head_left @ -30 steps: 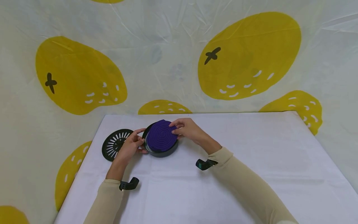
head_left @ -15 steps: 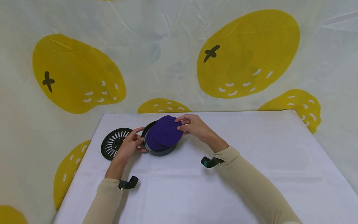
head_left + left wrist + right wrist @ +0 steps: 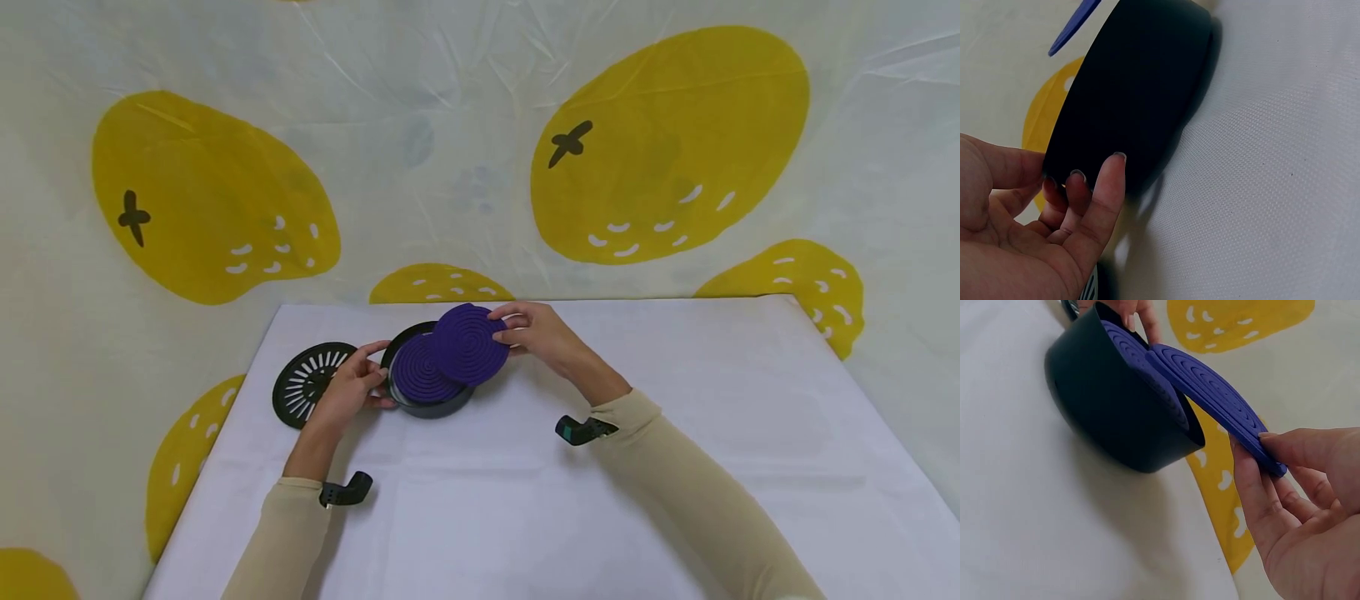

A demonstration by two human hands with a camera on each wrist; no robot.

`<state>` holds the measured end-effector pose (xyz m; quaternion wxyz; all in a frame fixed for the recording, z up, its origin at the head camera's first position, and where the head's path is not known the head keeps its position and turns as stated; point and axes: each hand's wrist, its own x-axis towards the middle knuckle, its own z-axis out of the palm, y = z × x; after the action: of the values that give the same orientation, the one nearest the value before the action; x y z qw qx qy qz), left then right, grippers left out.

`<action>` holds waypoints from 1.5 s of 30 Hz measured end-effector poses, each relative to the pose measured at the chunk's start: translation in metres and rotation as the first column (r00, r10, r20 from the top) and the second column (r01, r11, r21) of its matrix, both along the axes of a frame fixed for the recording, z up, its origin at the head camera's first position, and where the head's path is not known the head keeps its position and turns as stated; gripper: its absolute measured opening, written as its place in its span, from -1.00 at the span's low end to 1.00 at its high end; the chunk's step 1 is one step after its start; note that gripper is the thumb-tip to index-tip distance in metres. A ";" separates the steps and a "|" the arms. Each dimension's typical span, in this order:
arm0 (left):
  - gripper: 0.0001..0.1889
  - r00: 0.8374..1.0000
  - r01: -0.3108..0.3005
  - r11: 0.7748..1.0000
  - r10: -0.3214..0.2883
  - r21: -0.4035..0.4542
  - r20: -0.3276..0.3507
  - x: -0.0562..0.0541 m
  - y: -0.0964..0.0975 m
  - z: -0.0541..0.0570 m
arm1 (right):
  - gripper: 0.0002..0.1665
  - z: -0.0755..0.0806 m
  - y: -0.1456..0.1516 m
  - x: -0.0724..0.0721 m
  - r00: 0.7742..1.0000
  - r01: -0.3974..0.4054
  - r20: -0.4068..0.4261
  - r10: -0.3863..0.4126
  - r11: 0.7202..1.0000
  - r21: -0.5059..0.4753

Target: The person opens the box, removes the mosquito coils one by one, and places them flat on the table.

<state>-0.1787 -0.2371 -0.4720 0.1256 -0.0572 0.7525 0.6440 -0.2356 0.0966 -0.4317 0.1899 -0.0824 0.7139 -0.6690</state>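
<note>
A purple spiral mosquito coil is pinched at its right edge between the thumb and fingers of my right hand. It is tilted, and its left side overlaps a round dark tin. Inside that tin lies a second purple coil, partly covered in the head view. My left hand grips the tin's left rim, thumb and fingers on its wall, as the left wrist view shows on the dark side wall. Seen from the right wrist, the held coil slants up past the tin's rim.
A round black slotted lid lies left of the tin, partly behind my left hand. The white-covered table reaches back to a curtain printed with yellow fruit. Each wrist wears a small black camera.
My right hand has moved right and slightly back with the pinched coil, sliding it off the coil in the tin, which now shows. My left hand has stayed at the tin.
</note>
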 end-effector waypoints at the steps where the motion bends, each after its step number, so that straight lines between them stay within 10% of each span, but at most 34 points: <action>1: -0.43 1.000 -0.002 1.000 0.002 0.000 0.001 0.000 0.000 0.000 | -0.56 -0.001 0.001 0.000 1.000 0.007 0.004 -0.007 1.000 0.000; 45: -0.43 1.000 0.000 1.000 0.000 0.018 -0.007 0.002 0.001 -0.002 | -0.52 -0.017 0.046 -0.023 0.984 0.176 0.020 -0.176 0.984 -0.001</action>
<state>-0.1769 -0.2363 -0.4739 0.1234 -0.0539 0.7469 0.6511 -0.2583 0.1423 -0.4488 0.1368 -0.0126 0.7156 -0.6849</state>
